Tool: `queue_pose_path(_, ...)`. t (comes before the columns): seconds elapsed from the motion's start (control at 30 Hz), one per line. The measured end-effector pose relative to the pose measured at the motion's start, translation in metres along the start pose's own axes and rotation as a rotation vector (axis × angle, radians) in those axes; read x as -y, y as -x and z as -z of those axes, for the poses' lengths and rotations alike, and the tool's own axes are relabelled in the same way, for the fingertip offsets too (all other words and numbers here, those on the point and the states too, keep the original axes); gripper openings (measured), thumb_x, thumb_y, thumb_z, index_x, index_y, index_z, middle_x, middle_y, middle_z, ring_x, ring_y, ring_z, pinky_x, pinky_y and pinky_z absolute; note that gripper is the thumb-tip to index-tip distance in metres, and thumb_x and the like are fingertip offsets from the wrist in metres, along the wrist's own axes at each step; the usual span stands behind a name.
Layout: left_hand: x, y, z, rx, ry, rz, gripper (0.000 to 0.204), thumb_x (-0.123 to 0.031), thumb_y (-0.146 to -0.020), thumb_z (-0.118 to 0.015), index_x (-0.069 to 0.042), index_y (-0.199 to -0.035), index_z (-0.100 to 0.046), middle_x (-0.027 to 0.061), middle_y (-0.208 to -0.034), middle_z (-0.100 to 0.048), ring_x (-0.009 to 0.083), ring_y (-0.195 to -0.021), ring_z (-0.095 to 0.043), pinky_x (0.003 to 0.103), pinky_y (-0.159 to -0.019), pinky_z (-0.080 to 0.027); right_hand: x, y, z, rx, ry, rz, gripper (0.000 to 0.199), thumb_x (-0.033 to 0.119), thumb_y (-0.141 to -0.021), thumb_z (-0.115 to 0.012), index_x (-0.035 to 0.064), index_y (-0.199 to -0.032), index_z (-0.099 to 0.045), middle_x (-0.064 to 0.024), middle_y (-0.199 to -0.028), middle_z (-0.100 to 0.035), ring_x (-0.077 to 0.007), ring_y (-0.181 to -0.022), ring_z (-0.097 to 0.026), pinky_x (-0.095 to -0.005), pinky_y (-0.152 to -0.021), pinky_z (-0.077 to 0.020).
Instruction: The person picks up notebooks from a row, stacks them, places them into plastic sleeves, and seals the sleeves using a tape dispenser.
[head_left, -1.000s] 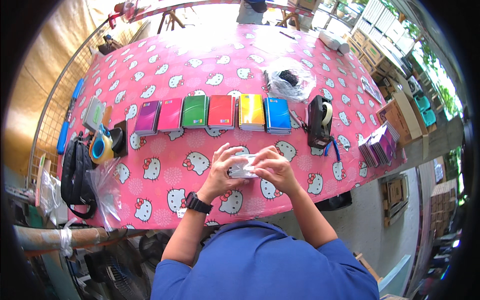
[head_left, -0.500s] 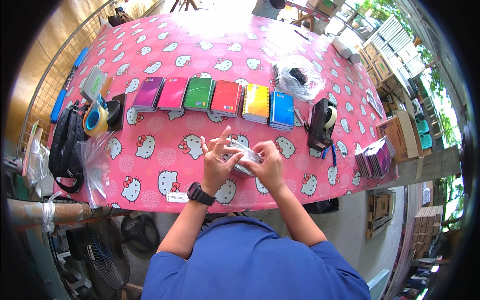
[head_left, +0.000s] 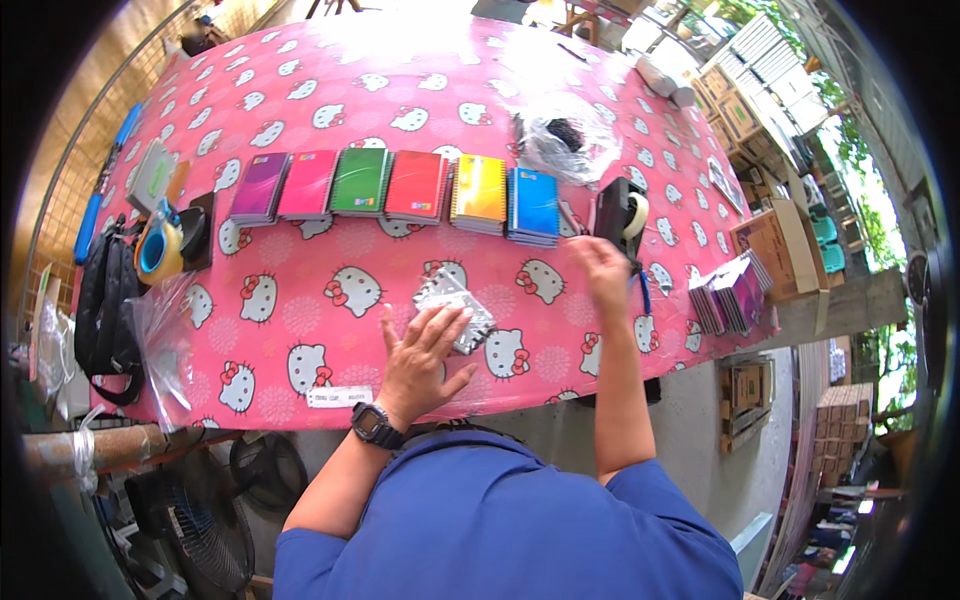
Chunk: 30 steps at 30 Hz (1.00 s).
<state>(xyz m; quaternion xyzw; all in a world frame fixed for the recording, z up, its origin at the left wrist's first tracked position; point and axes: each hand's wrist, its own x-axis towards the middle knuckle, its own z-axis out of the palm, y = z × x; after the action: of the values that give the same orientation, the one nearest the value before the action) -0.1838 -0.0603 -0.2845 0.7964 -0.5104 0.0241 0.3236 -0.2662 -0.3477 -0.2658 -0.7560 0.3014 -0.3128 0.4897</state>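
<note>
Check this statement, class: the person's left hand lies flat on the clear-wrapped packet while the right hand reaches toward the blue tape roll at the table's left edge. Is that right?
Not quite. The head view shows the left hand flat on the clear-wrapped packet, but the right hand reaches toward the black tape dispenser on the right side, beside the blue notebook. The blue tape roll sits far off at the left edge.

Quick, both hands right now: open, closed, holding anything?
Left hand: open, flat on the clear-wrapped packet.
Right hand: open, empty, beside the tape dispenser.
</note>
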Motion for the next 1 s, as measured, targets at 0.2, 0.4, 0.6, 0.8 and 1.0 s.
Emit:
queue_pose_path(0.2, -0.006, -0.005, -0.008, 0.0, 0.006, -0.009, 0.071, -0.039, -0.067, -0.071, -0.02, -0.131, -0.047, 0.0017, -0.138, -0.041, 0.0219, -0.132, -0.031, 0.056, -0.109, -0.004, -0.1, -0.054, 0.12, -0.396, 0.568, -0.366, 0.023, 0.021, -0.082, -0.067, -0.0014, -0.086, -0.068, -0.0125, -0.076, -0.067, -0.0176, -0.073, -0.062, -0.0305, -0.068, -0.0479)
queue_pose_path(0.4, -0.004, -0.006, 0.009, 0.072, -0.059, 0.063, 0.071, -0.037, -0.064, -0.074, -0.025, -0.129, -0.049, 0.0018, -0.141, -0.038, 0.0215, -0.133, -0.029, 0.055, -0.108, -0.01, -0.084, -0.026, 0.08, -0.456, 0.164, -0.058, 0.02, 0.018, -0.083, -0.067, -0.0017, -0.083, -0.066, -0.0038, -0.072, -0.064, -0.0084, -0.063, -0.054, -0.0252, -0.061, -0.0438)
queue_pose_path(0.6, -0.007, -0.01, 0.009, 0.109, -0.008, 0.004, 0.076, -0.036, -0.059, -0.076, -0.028, -0.129, -0.048, 0.0045, -0.145, -0.031, 0.023, -0.134, -0.027, 0.054, -0.106, -0.014, -0.127, 0.021, 0.084, -0.121, -0.783, -0.659, 0.011, 0.017, -0.085, -0.065, 0.0062, -0.085, -0.062, 0.0031, -0.067, -0.055, -0.0051, -0.051, -0.043, -0.0216, -0.046, -0.0357)
queue_pose_path(0.8, -0.005, -0.013, 0.024, 0.148, -0.045, 0.045, 0.081, -0.036, -0.059, -0.077, -0.033, -0.132, -0.044, 0.0053, -0.147, -0.026, 0.0223, -0.135, -0.024, 0.054, -0.104, -0.017, 0.047, -0.002, -0.035, 0.775, -0.205, -0.242, 0.015, 0.016, -0.086, -0.062, 0.0041, -0.078, -0.063, 0.0029, -0.065, -0.056, -0.0055, -0.053, -0.045, -0.0237, -0.045, -0.0355)
queue_pose_path(1.0, -0.005, -0.013, 0.024, 0.198, -0.071, 0.047, 0.08, -0.035, -0.06, -0.075, -0.035, -0.133, -0.042, 0.0048, -0.148, -0.024, 0.0216, -0.136, -0.022, 0.055, -0.102, -0.02, 0.102, -0.023, -0.095, 1.241, 0.935, 0.226, 0.057, 0.057, -0.067, -0.07, 0.0009, -0.074, -0.062, -0.003, -0.058, -0.053, -0.0149, -0.056, -0.054, -0.0312, -0.052, -0.042)
